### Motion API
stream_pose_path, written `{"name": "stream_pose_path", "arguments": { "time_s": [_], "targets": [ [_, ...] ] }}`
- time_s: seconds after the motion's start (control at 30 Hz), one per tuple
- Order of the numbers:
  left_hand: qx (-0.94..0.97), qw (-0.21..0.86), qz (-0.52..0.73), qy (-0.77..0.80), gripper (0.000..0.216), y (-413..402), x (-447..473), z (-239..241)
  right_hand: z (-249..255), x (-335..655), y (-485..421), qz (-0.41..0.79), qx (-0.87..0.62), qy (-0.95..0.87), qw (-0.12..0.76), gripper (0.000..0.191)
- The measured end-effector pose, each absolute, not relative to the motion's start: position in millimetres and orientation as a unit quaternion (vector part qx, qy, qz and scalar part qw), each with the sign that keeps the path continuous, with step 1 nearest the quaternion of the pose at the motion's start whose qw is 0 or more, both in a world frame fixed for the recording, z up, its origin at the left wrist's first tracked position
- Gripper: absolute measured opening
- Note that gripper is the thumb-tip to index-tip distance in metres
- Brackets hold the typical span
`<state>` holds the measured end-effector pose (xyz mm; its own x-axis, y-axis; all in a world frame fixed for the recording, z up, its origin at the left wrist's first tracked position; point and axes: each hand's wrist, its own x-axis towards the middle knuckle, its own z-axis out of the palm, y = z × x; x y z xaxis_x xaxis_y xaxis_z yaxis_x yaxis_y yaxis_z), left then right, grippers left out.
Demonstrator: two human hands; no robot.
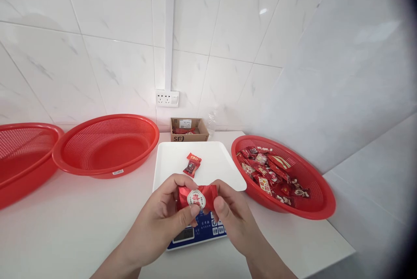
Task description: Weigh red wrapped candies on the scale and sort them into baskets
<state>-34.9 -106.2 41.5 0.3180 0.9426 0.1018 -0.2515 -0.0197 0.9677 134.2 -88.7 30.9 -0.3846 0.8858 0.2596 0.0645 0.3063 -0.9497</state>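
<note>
Both my hands pinch one red wrapped candy (196,197) with a round white label, held above the front of a scale. My left hand (163,218) grips its left end and my right hand (233,216) grips its right end. Under them is the scale's blue panel (203,231) with a display and keys. On the scale's white square tray (211,162) lie two small red candies (193,164), touching each other, just beyond my fingers.
A red mesh basket (319,201) with several red wrapped candies stands at the right. Two empty red mesh baskets (107,144) (19,157) stand at the left. A small cardboard box (189,129) sits by the tiled wall under a socket (167,98).
</note>
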Motion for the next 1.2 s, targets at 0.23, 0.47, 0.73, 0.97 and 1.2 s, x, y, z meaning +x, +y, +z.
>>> {"name": "stream_pose_path", "arguments": {
  "time_s": [0.23, 0.47, 0.73, 0.97, 1.2],
  "targets": [
    [0.529, 0.612, 0.465, 0.358, 0.028, -107.3, -35.6, 40.2, 31.9, 134.1, -91.7, 0.361, -0.38, -0.736, 0.428, 0.034],
    [0.562, 0.569, 0.452, 0.394, 0.024, -106.3, -36.0, 40.0, 31.2, 132.7, -93.2, 0.363, -0.397, -0.732, 0.419, 0.032],
    [0.573, 0.353, 0.537, 0.508, 0.032, -97.7, -39.1, 38.2, 16.5, 143.2, -61.9, 0.371, -0.48, -0.653, 0.453, 0.024],
    [0.524, 0.293, 0.62, 0.505, 0.032, -98.4, -43.3, 46.8, -10.7, 167.7, -14.3, 0.164, -0.658, -0.668, 0.306, 0.021],
    [0.541, 0.312, 0.582, 0.521, 0.032, -99.5, -38.4, 44.8, -19.2, 166.2, -11.7, 0.057, -0.647, -0.723, 0.233, 0.029]
  ]
}}
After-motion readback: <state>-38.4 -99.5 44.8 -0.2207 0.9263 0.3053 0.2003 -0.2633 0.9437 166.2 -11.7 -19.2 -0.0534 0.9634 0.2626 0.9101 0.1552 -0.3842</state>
